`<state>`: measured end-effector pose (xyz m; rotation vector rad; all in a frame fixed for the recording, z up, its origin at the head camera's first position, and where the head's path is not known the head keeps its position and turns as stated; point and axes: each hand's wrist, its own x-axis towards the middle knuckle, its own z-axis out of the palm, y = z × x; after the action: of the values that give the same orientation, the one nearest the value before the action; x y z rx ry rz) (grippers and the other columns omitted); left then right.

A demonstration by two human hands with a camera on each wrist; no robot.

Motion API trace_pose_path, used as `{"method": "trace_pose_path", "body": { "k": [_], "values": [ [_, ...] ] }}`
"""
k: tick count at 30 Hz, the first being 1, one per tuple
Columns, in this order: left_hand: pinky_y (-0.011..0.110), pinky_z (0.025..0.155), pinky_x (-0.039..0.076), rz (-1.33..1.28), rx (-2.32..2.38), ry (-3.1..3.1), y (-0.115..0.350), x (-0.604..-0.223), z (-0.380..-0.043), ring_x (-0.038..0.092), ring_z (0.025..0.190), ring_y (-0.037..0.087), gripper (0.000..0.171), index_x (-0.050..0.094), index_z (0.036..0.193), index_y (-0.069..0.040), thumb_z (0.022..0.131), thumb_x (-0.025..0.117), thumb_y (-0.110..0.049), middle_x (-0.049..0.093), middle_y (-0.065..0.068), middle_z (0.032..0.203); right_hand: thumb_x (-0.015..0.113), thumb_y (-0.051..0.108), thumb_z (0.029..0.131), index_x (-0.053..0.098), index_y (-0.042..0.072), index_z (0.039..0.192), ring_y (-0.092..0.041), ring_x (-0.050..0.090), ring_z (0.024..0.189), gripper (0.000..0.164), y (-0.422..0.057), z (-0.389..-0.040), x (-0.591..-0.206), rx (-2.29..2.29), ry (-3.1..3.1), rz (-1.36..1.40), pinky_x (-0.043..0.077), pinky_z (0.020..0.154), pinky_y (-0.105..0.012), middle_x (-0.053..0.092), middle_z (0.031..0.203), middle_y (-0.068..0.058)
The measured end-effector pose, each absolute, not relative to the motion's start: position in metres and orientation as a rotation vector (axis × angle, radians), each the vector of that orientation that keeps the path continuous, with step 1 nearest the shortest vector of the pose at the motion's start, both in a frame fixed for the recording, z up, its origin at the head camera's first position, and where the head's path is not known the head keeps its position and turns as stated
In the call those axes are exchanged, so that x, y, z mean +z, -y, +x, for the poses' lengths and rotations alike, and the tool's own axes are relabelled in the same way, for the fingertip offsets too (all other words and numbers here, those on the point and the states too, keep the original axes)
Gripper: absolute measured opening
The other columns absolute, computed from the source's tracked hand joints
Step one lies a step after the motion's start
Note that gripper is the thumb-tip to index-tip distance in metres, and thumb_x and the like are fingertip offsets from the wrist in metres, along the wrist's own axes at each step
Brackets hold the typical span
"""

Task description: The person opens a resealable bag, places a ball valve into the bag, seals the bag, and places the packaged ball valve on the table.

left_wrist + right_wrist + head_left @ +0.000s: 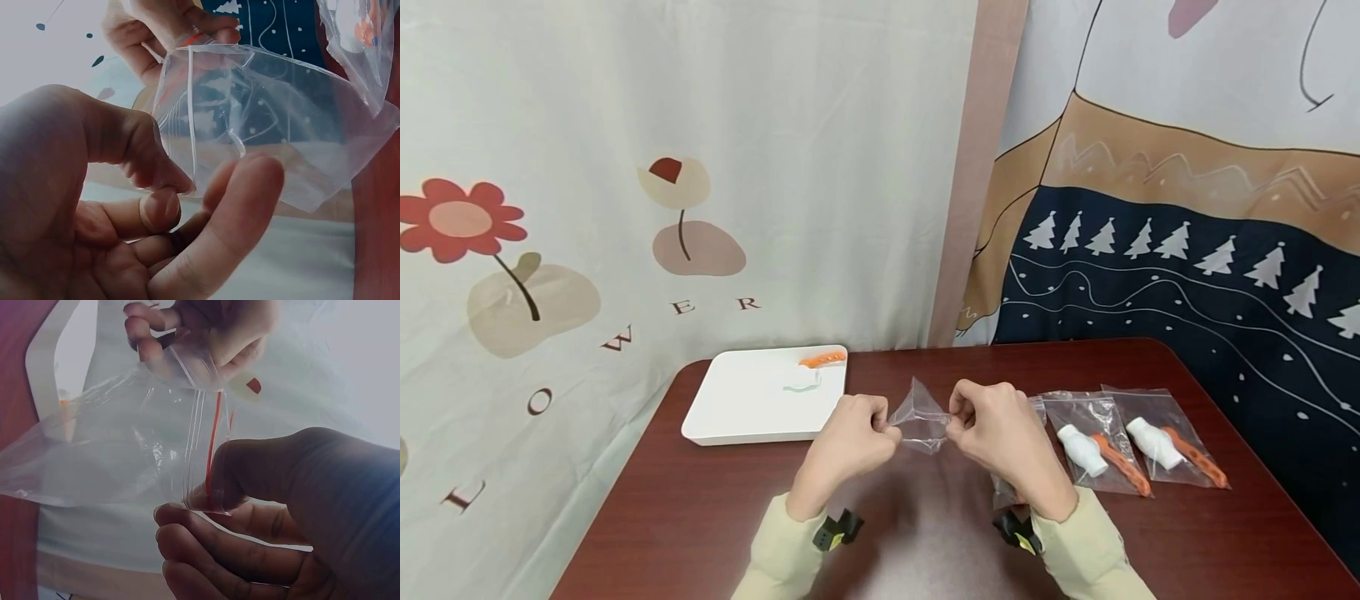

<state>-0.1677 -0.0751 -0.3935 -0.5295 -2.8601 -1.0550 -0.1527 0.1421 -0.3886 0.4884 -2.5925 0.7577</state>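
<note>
A clear zip bag [919, 423] with a red line along its mouth hangs between my two hands, over the middle of the table. My left hand [855, 435] pinches one side of the mouth between thumb and index finger. On the opposite side, my right hand [1000, 429] pinches the edge by the zip strip. Nothing shows inside the bag [125, 450]. In the left wrist view, thumb and index fingertip [159, 209] meet at the end of the zip, with other fingers extended below the bag.
A white tray [745, 400] at the back left holds an orange strip-like piece [823, 359] and a white piece [803, 379]. To the right lie several clear bags, each visible one with a white fitting [1081, 448] and an orange handle [1122, 463]. Curtains hang behind the table [715, 517].
</note>
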Motion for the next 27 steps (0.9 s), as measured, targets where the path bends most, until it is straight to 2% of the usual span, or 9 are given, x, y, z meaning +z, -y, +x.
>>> {"method": "trace_pose_path", "body": {
  "k": [6,10,13,16,20,24,27],
  "values": [
    [0.023,0.052,0.023,-0.48,-1.078,2.916,0.078,-0.39,-0.167,0.027,0.055,0.008,0.033,0.029,0.057,-0.018,0.073,0.055,-0.006,0.023,-0.009,0.052,0.072,0.005,0.074,0.074,0.019,0.078,0.0,0.051,0.054,0.015,-0.144,-0.151,-0.385,0.762,2.626,0.458,0.042,0.05,-0.021,0.062,0.062,0.014],
    [0.024,0.054,0.034,-0.422,-1.202,2.98,0.083,-0.386,-0.165,0.053,0.048,0.002,0.036,0.033,0.056,-0.017,0.08,0.057,-0.006,0.034,-0.007,0.048,0.073,0.009,0.074,0.078,0.021,0.083,0.002,0.052,0.056,0.016,-0.146,-0.149,-0.383,0.77,2.679,0.452,0.043,0.052,-0.022,0.063,0.064,0.017],
    [0.026,0.057,0.044,-0.407,-1.301,2.987,0.086,-0.384,-0.165,0.068,0.047,0.013,0.034,0.037,0.058,-0.014,0.083,0.058,-0.005,0.045,-0.001,0.048,0.072,0.012,0.074,0.081,0.026,0.088,0.003,0.052,0.056,0.022,-0.147,-0.149,-0.382,0.802,2.697,0.464,0.042,0.051,-0.022,0.062,0.063,0.022],
    [0.028,0.057,0.047,-0.452,-1.323,2.963,0.086,-0.384,-0.166,0.069,0.05,0.014,0.03,0.042,0.06,-0.013,0.085,0.057,-0.006,0.054,0.0,0.052,0.07,0.009,0.076,0.081,0.028,0.089,0.004,0.05,0.054,0.026,-0.148,-0.151,-0.383,0.864,2.679,0.481,0.04,0.049,-0.021,0.06,0.061,0.022],
    [0.028,0.058,0.055,-0.511,-1.397,2.915,0.084,-0.386,-0.167,0.07,0.053,0.016,0.021,0.05,0.065,-0.011,0.085,0.056,-0.006,0.061,-0.001,0.056,0.069,0.006,0.08,0.082,0.025,0.091,0.002,0.051,0.054,0.026,-0.15,-0.155,-0.384,0.989,2.649,0.521,0.042,0.049,-0.02,0.062,0.062,0.017],
    [0.031,0.058,0.059,-0.54,-1.478,2.895,0.083,-0.387,-0.169,0.07,0.053,0.018,0.018,0.055,0.069,-0.008,0.086,0.056,-0.005,0.064,0.003,0.059,0.07,0.007,0.087,0.082,0.023,0.101,-0.002,0.053,0.053,0.025,-0.154,-0.158,-0.382,1.121,2.672,0.575,0.043,0.048,-0.021,0.063,0.062,0.014],
    [0.034,0.059,0.061,-0.57,-1.538,2.89,0.087,-0.388,-0.171,0.069,0.054,0.017,0.019,0.057,0.071,-0.006,0.09,0.059,-0.006,0.067,0.009,0.065,0.068,0.008,0.089,0.081,0.026,0.108,-0.003,0.049,0.05,0.029,-0.157,-0.16,-0.382,1.179,2.687,0.597,0.04,0.046,-0.021,0.056,0.055,0.014]
  ]
}}
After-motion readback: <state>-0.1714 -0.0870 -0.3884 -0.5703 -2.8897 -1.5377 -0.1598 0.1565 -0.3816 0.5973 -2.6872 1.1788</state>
